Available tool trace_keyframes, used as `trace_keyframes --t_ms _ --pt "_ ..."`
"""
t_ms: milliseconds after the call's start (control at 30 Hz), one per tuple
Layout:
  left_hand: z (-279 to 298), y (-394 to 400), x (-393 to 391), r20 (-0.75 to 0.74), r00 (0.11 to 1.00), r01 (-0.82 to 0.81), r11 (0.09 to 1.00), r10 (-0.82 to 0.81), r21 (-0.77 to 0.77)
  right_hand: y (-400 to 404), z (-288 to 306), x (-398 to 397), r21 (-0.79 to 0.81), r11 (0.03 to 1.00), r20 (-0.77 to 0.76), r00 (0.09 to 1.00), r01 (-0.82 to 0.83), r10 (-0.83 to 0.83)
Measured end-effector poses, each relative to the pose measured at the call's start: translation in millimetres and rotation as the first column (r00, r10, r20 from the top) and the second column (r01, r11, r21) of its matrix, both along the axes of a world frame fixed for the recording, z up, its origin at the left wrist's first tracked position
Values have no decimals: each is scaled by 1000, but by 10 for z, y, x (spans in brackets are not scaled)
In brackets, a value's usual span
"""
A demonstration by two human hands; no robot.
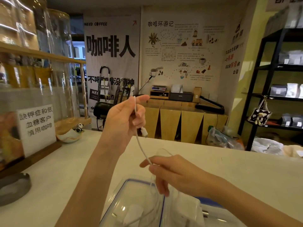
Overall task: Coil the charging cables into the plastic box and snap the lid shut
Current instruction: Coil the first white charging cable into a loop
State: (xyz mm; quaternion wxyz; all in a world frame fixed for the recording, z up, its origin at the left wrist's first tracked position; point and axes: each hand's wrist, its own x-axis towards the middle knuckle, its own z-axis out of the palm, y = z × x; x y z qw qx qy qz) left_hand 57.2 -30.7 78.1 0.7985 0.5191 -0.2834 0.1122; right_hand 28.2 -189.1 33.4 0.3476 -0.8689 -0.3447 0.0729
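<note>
Hands raised over the counter (246, 169): left hand (124, 118) pinches a white cable (140, 143) near its plug, right hand (170, 172) grips it lower, slack trailing into the clear box (131, 205). Ashtray (14, 187) far left.

A thin white charging cable (141, 144) is hanging in the air above the counter, running down on a slant from high up, with its white connector plug (144, 131) dangling near the top. Lower down the cord is trailing in loose, blurred loops toward the clear plastic box (136, 208), which is sitting open at the near edge of the counter; more white cord is lying inside it. The transparent lid (182, 210), edged with a blue seal, is lying just beside the box on the right, not snapped on.
</note>
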Motion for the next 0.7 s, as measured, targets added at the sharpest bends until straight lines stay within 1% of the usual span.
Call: trace_keyframes --t_ms 33,100,167,200,267,333,367,433,500,533,567,633,667,700 --pt "-36 10 47 24 997 -81 995 79 62 3 21 -42 -13 1000 22 1000 6 -5" --pt "-108 10 118 114 969 -239 944 218 226 -9 97 -85 -44 997 145 988 58 -51" --pt "-173 -11 164 196 936 -348 859 293 375 -32 210 -99 -86 991 302 951 98 -67" --pt "-198 -23 179 211 930 -366 818 302 443 -48 277 -95 -97 989 375 925 108 -65" --pt "-225 -40 175 177 955 -298 758 240 580 -103 436 -63 -95 988 488 871 123 -61" --pt "-222 -50 136 75 990 -136 724 116 677 -186 595 3 -32 992 563 822 122 -82" --pt "-212 -54 127 -4 999 -36 726 54 686 -231 661 44 28 993 583 805 113 -108" --pt "-175 -45 115 -155 987 139 752 -49 645 -305 747 126 179 981 568 806 78 -168" --pt "-154 0 124 -209 963 263 746 -169 611 -323 762 193 296 954 516 832 49 -203" --pt "-151 27 123 -228 938 346 735 -260 583 -312 749 223 344 938 489 846 35 -211" --pt "-145 54 116 -259 894 448 721 -366 529 -293 724 251 395 919 456 864 20 -215" --pt "-136 113 120 -320 768 639 691 -555 337 -241 649 314 500 866 364 906 6 -217" --pt "-134 139 134 -329 689 720 659 -645 216 -209 599 344 543 839 314 923 18 -223" --pt "-128 160 149 -322 589 796 600 -741 78 -177 544 372 575 818 266 936 39 -232"
